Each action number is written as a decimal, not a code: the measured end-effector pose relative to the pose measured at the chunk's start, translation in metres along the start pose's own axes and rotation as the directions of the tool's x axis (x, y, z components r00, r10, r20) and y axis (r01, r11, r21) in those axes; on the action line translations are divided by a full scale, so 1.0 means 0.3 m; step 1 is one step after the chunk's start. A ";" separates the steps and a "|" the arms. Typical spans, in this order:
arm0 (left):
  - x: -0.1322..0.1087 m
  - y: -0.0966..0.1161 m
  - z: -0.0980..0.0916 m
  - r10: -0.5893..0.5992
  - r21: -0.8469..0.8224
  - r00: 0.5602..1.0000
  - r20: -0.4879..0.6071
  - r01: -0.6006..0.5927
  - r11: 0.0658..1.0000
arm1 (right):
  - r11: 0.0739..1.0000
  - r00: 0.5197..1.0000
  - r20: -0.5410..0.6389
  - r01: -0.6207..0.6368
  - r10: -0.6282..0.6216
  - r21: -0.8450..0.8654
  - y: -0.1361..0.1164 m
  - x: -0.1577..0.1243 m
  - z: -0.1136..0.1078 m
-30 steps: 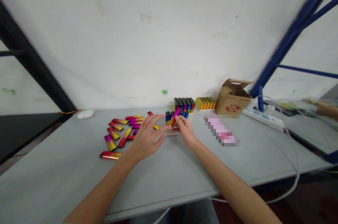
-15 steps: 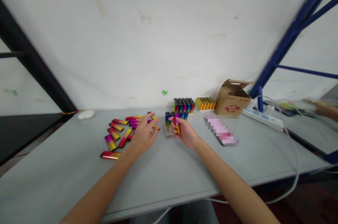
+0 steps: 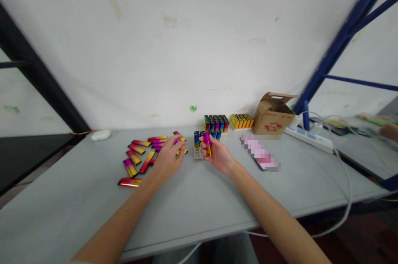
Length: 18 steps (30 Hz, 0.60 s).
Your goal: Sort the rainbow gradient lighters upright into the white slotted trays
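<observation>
Between the fingers of my right hand (image 3: 219,157) is a purple-to-yellow lighter (image 3: 207,145), held upright. Just behind it stands a clear tray (image 3: 198,154), its rear slots filled with blue-and-green lighters (image 3: 197,139) and its near-left slots bare. My left hand (image 3: 169,156) is open with nothing in it, over the right side of a loose spread of lighters. Those lying flat include a red-and-yellow lighter (image 3: 147,162) and a purple-and-yellow lighter (image 3: 129,167). My left hand hides part of the spread.
Against the wall stand a full block of multicoloured lighters (image 3: 217,123) and a tray of yellow cylinders (image 3: 241,121). Further right are an open cardboard box (image 3: 272,118), a blurred-out phone (image 3: 259,152) and a power strip (image 3: 311,138) with cables. A white case (image 3: 101,135) lies far left.
The lighter in my right hand has turned, so its broad purple-and-yellow face shows more. My left hand has shifted only slightly, its fingers closer together.
</observation>
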<state>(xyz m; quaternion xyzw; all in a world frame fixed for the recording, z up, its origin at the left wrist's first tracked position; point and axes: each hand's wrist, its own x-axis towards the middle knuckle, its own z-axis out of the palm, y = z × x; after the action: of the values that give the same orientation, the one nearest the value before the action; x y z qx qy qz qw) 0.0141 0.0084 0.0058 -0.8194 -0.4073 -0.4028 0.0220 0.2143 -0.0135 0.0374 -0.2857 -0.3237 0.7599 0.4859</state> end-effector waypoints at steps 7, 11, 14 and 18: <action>0.002 0.002 -0.005 -0.009 -0.016 1.000 0.013 0.009 1.000 | 1.000 0.997 0.080 0.002 -0.002 0.001 0.007 -0.004 -0.002; 0.002 0.005 -0.005 -0.012 -0.034 1.000 0.023 0.013 0.999 | 0.996 0.982 0.167 -0.088 0.085 0.015 -0.006 -0.005 -0.011; 0.000 0.006 -0.003 -0.019 -0.040 0.999 0.026 0.020 0.999 | 0.994 0.979 0.171 -0.110 0.108 0.001 -0.004 0.001 -0.022; -0.001 0.008 0.001 -0.009 -0.032 0.999 0.030 0.010 0.999 | 0.994 0.983 0.152 -0.108 0.107 -0.006 0.003 0.005 -0.030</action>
<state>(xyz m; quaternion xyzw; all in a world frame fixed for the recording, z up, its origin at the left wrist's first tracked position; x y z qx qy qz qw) 0.0158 0.0068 0.0061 -0.8237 -0.4050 -0.3969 0.0009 0.2200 -0.0106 0.0307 -0.2436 -0.3431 0.8049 0.4184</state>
